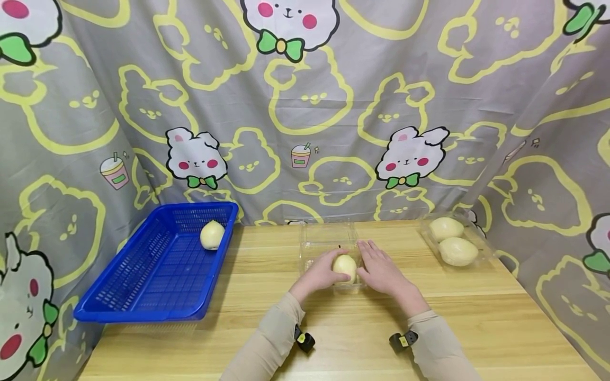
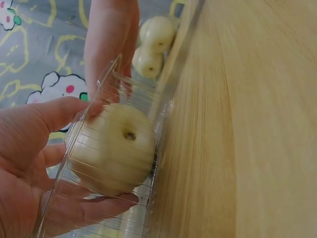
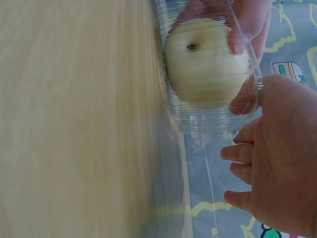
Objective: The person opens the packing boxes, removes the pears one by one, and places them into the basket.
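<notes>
A pale yellow pear (image 1: 344, 268) (image 2: 113, 148) (image 3: 205, 62) lies in the near part of a clear plastic box (image 1: 329, 233) whose lid stands open toward the curtain. My left hand (image 1: 320, 271) (image 2: 44, 163) reaches into the box, thumb and fingers curled round the pear. My right hand (image 1: 383, 272) (image 3: 282, 153) rests against the box's right side, its fingers extended and its thumb at the rim by the pear.
At the left stands a blue basket (image 1: 209, 296) with one pear (image 1: 212, 235) inside. Another clear box (image 1: 426, 246) at the back right holds two pears (image 1: 446, 228). A patterned curtain (image 1: 333, 127) hangs behind the wooden table (image 1: 352, 338).
</notes>
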`<action>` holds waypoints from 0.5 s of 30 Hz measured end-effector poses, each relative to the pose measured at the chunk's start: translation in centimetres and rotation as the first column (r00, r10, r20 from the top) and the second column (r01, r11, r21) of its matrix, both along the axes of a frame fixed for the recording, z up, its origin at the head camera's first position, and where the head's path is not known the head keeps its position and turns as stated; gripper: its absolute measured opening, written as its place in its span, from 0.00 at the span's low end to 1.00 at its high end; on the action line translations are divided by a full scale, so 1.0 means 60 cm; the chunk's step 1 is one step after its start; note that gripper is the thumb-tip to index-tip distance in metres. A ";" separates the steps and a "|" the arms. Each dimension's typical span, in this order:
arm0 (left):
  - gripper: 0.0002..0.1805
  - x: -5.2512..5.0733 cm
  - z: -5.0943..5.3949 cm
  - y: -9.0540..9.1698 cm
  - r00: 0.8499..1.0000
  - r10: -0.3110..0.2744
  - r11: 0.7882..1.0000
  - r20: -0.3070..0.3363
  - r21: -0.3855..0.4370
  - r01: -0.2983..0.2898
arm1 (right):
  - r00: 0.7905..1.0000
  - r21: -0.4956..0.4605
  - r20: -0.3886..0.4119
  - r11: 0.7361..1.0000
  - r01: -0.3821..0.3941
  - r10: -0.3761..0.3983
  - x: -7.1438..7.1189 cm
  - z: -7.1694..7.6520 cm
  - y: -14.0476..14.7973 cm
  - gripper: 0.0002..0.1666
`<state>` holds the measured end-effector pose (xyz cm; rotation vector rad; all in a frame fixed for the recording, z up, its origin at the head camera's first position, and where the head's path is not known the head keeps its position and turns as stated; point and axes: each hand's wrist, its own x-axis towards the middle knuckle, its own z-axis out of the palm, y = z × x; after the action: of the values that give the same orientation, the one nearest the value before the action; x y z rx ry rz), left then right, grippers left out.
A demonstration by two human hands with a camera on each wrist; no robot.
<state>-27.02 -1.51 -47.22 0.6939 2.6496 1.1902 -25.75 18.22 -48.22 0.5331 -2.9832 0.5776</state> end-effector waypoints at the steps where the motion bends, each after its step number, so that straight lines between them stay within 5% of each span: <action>1: 0.39 0.000 0.000 0.000 1.000 0.001 1.000 -0.002 0.002 -0.001 | 1.000 0.000 0.000 1.000 0.001 -0.001 0.000 0.000 0.000 0.42; 15: 0.39 0.002 0.004 0.001 0.998 0.029 0.999 -0.047 -0.015 -0.030 | 1.000 -0.003 -0.001 1.000 0.007 -0.007 -0.001 -0.001 -0.001 0.42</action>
<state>-26.87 -1.46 -46.97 0.6913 2.7138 1.1730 -25.81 18.17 -48.30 0.5227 -2.9818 0.5808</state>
